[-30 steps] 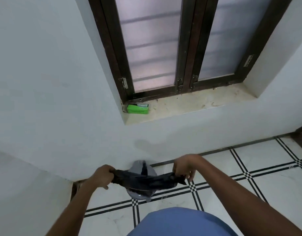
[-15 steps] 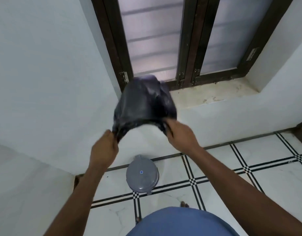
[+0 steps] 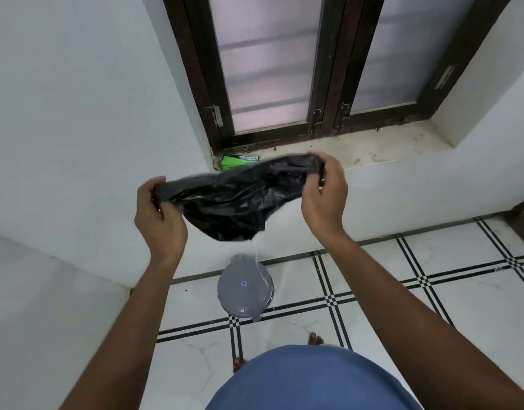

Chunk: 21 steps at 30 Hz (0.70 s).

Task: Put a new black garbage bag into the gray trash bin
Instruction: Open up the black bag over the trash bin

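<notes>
A crumpled black garbage bag (image 3: 234, 199) hangs stretched between my two hands at chest height. My left hand (image 3: 158, 214) pinches its left edge, and my right hand (image 3: 324, 193) grips the right edge, held slightly higher. Below the bag, the round gray trash bin (image 3: 244, 287) stands on the floor against the wall with its lid closed. A thin white string dangles from the bag toward the bin's lid.
A green box (image 3: 235, 162) lies on the windowsill (image 3: 382, 149) under a dark-framed window. White tiled floor (image 3: 447, 253) with black lines spreads to the right. A low white ledge (image 3: 42, 291) fills the left. My toes (image 3: 315, 340) show near the bin.
The bag was low over the bin, then flicked up and ballooned before the window. Now it has dropped and collapsed, and my hands have spread wider apart.
</notes>
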### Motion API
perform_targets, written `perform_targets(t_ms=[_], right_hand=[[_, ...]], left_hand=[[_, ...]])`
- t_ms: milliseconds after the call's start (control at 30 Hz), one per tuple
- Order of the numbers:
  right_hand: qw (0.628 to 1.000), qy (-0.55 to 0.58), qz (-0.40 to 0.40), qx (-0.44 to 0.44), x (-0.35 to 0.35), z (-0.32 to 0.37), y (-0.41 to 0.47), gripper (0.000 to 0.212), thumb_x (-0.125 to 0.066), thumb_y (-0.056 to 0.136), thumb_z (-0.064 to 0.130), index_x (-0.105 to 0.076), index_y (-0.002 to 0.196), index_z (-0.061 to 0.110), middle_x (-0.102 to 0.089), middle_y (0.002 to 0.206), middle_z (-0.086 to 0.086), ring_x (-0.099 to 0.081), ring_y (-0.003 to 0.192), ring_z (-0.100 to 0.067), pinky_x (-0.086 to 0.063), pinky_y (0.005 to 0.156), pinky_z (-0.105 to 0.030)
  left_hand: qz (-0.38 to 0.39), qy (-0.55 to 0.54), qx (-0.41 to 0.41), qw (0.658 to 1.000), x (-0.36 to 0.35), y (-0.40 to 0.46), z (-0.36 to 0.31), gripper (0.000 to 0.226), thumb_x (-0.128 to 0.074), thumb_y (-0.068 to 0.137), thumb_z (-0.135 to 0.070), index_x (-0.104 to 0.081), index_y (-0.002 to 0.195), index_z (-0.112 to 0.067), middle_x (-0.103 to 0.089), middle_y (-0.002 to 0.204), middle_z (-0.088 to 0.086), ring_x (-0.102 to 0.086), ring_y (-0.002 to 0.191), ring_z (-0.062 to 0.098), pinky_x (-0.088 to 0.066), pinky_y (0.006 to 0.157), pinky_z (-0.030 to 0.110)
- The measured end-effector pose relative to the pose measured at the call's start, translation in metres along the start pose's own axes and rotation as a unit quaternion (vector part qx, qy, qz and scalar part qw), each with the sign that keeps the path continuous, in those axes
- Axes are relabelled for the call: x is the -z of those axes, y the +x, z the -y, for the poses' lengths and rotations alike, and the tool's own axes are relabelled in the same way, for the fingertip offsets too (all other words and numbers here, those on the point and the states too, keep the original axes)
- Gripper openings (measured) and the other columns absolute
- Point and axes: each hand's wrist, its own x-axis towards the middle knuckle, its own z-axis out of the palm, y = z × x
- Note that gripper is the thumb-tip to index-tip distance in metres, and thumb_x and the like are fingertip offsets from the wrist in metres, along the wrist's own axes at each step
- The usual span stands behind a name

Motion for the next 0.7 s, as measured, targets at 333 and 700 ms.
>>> perform_targets(t_ms=[333, 700], right_hand=[[0.572, -0.328, 0.670, -0.341, 0.049, -0.131, -0.092, 0.018, -0.060, 0.107, 0.018, -0.074, 0.112, 0.010, -0.076, 0.100, -0.008, -0.075, 0.090, -0.022, -0.066, 0.071, -0.031], [0.851, 0.026, 0.251, -0.461, 0.021, -0.127, -0.034, 0.029, -0.059, 0.105, 0.034, -0.077, 0.108, 0.012, -0.080, 0.112, -0.012, -0.074, 0.101, -0.026, -0.064, 0.096, -0.049]], left_hand=[[0.639, 0.386, 0.386, 0.541, 0.037, -0.095, 0.117, 0.021, -0.053, 0.098, -0.012, -0.070, 0.106, -0.002, -0.080, 0.110, 0.015, -0.074, 0.073, 0.020, -0.068, 0.070, 0.035], [0.308, -0.094, 0.536, 0.780, -0.019, -0.058, 0.074, 0.029, -0.044, 0.112, -0.013, -0.069, 0.124, -0.007, -0.072, 0.093, 0.010, -0.074, 0.108, 0.033, -0.063, 0.095, 0.054]])
